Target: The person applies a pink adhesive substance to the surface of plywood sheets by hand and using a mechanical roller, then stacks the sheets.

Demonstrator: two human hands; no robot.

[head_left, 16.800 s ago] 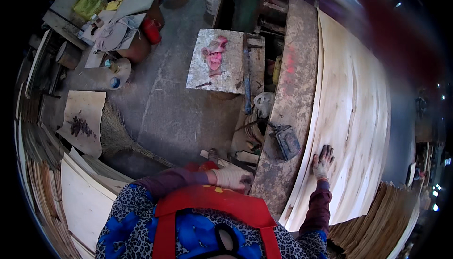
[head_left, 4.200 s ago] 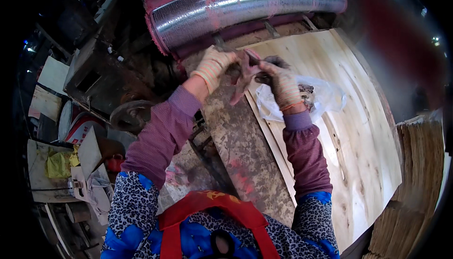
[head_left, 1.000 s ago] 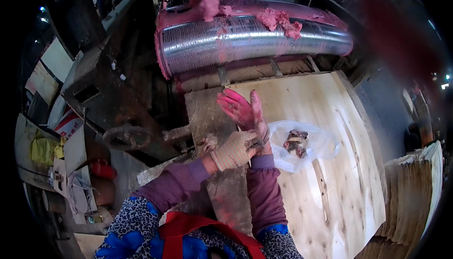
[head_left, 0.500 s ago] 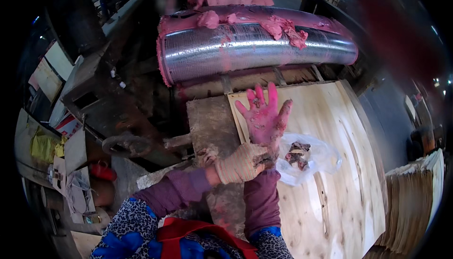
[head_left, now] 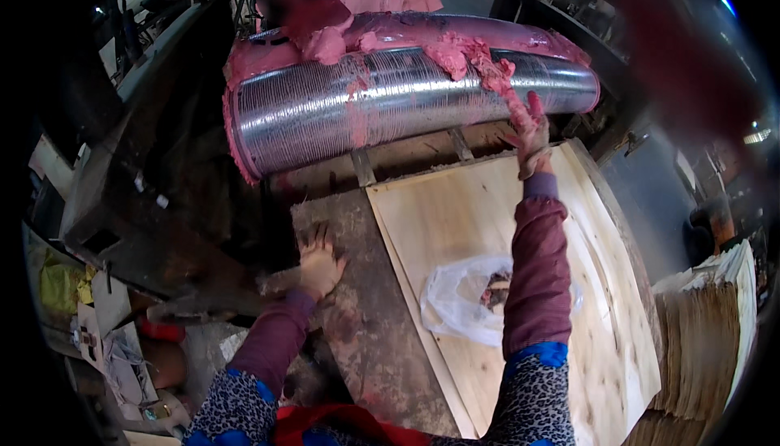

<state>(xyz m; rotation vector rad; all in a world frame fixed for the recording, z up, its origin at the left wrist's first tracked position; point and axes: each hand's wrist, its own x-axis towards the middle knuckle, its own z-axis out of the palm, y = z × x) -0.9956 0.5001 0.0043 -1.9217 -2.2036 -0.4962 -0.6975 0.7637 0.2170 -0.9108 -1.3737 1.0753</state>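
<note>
My left hand point(head_left: 322, 269), in a light knitted glove, lies with its fingers spread on a dark stained board point(head_left: 357, 316) to the left of pale wood sheets point(head_left: 455, 202). My right hand point(head_left: 532, 139), smeared pink, reaches forward over the far edge of the sheets. Its fingers are apart, up against the lower end of a strand of pink paste point(head_left: 497, 80) that hangs down the front of a shiny metal roller point(head_left: 390, 93). Whether the fingertips touch the roller cannot be made out.
A clear plastic bag point(head_left: 455, 300) with dark scraps in it lies on the sheets, partly behind my right forearm. Dark machine framework point(head_left: 146, 202) stands to the left. A stack of thin sheets point(head_left: 703, 332) is at the right. More pink paste point(head_left: 325, 40) lies along the roller's top.
My hands were together over the sheets, the left gripping the right wrist. They have parted: the left moved left onto the board, the right forward to the paste at the roller.
</note>
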